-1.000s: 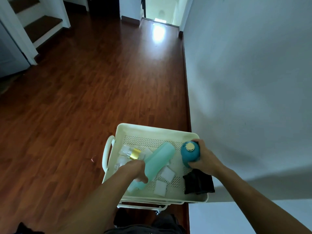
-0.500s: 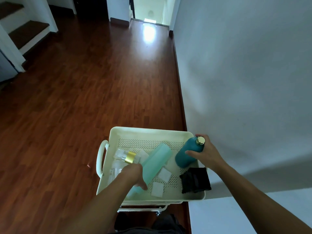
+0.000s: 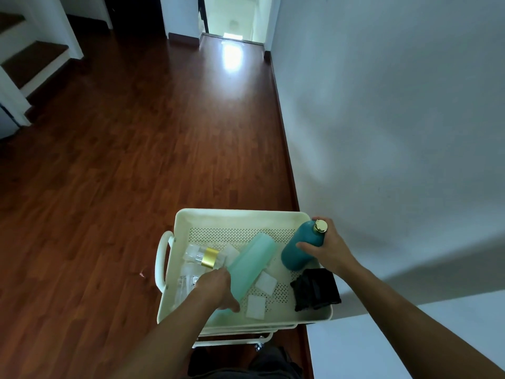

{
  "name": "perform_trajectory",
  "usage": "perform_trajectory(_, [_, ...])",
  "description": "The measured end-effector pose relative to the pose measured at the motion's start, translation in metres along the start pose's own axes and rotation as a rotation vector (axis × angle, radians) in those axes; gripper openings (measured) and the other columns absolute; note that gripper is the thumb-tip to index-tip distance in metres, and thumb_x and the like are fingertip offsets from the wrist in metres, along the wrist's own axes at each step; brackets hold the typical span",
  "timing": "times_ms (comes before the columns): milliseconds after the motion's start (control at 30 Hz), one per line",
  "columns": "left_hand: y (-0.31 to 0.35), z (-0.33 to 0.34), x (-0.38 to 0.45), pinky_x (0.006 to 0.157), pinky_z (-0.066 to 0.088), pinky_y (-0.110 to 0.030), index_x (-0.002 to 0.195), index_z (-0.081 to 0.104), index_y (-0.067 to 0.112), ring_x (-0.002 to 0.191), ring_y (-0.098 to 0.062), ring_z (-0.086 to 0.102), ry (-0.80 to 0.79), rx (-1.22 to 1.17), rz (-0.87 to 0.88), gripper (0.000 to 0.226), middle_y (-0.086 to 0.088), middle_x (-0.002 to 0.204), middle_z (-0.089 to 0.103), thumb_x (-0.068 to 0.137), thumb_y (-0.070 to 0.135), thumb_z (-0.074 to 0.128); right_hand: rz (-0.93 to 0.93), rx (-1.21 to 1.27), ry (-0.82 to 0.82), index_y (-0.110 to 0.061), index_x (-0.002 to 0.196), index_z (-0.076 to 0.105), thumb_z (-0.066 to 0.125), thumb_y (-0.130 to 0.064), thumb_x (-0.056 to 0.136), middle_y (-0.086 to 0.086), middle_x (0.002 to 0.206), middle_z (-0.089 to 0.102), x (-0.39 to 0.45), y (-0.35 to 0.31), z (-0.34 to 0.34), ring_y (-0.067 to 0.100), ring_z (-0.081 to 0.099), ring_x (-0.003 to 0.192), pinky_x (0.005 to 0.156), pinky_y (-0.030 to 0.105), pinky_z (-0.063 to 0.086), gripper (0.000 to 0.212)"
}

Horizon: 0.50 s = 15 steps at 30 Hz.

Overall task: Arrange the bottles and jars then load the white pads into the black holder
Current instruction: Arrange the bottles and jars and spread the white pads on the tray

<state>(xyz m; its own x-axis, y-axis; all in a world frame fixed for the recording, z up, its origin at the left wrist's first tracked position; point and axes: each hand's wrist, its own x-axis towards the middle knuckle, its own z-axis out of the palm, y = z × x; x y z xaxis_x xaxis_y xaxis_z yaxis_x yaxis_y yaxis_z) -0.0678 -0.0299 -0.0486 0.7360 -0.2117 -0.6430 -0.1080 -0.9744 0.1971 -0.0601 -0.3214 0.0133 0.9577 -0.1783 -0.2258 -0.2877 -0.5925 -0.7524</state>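
Observation:
A cream perforated cart tray (image 3: 240,214) holds everything. My right hand (image 3: 328,250) grips a dark teal bottle (image 3: 299,248) with a gold cap, tilted toward the far right corner. My left hand (image 3: 218,288) is closed on the near end of a long mint-green bottle (image 3: 252,262) lying diagonally across the tray. A clear bottle with a gold band (image 3: 203,257) lies at the left, with more clear glass (image 3: 185,285) below it. White pads (image 3: 265,282) (image 3: 255,307) lie on the tray floor. The black holder (image 3: 315,289) sits at the near right corner.
The cart stands against a white wall (image 3: 396,119) on the right, with a handle (image 3: 162,265) on its left side. Dark wooden floor (image 3: 123,160) stretches left and ahead; stairs (image 3: 32,58) rise at the far left. A lower cart shelf (image 3: 232,341) shows beneath.
My right hand has tipped the teal bottle from upright to leaning, its gold cap now pointing toward the far right corner. My left hand has stayed on the mint bottle.

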Motion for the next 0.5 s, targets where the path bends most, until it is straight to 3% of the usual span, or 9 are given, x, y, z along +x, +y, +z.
perform_trajectory(267, [0.0, -0.042, -0.002, 0.059, 0.046, -0.029, 0.112, 0.056, 0.017, 0.078, -0.018, 0.059, 0.041, -0.042, 0.037, 0.081, 0.005, 0.085, 0.058, 0.053, 0.07, 0.071, -0.008, 0.021, 0.021, -0.04, 0.122, 0.037, 0.085, -0.034, 0.073, -0.012, 0.118, 0.053, -0.002, 0.005, 0.002, 0.012, 0.058, 0.105, 0.077, 0.03, 0.058, 0.069])
perform_trajectory(400, [0.01, -0.086, 0.0, 0.07, 0.05, -0.033, 0.119, 0.053, 0.018, 0.087, -0.022, 0.059, 0.139, -0.052, 0.05, 0.086, 0.001, 0.1, 0.063, 0.053, 0.073, 0.066, -0.012, 0.043, 0.024, -0.04, 0.122, 0.037, 0.086, -0.032, 0.073, -0.014, 0.118, 0.053, -0.002, 0.004, 0.003, 0.009, 0.058, 0.105, 0.075, 0.024, 0.056, 0.07])
perform_trajectory(500, [0.021, -0.116, 0.001, 0.071, 0.049, -0.034, 0.119, 0.05, 0.018, 0.089, -0.024, 0.058, 0.245, -0.044, 0.075, 0.083, -0.003, 0.107, 0.065, 0.055, 0.068, 0.067, -0.01, 0.065, 0.03, -0.038, 0.123, 0.039, 0.087, -0.029, 0.072, -0.01, 0.12, 0.054, -0.003, 0.004, 0.003, 0.01, 0.058, 0.107, 0.08, 0.032, 0.059, 0.07])
